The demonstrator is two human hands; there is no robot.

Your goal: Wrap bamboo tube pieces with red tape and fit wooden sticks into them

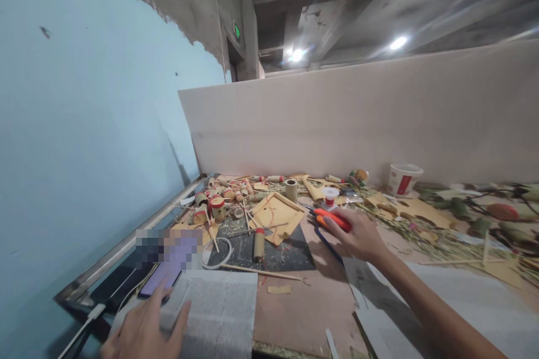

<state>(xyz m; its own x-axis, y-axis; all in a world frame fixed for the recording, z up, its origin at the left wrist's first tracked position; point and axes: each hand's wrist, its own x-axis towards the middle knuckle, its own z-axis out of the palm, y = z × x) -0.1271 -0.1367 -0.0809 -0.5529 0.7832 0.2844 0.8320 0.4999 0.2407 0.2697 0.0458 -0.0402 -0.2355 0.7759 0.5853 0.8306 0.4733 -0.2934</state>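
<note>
My right hand [357, 234] is closed around the orange handles of a pair of pliers [332, 219], whose metal jaws point left. Just under them lies a dark blue tool [328, 244], partly hidden. At the lower left, my left hand [145, 325] has its fingers spread, over a printed paper sheet [219, 308] and close to the lower end of a phone [172, 266] with a lit screen. Between the hands, a short bamboo tube with a red band [259, 245] stands on a black mat [290, 255], beside a tan sheet with stick edging [273, 219].
Several small bamboo pieces with red bands [217, 207] crowd the back left. A white cup [404, 178] stands at the back right near plant scraps [421, 230]. A thread spool [330, 196] sits behind the pliers. A white partition [337, 118] bounds the back.
</note>
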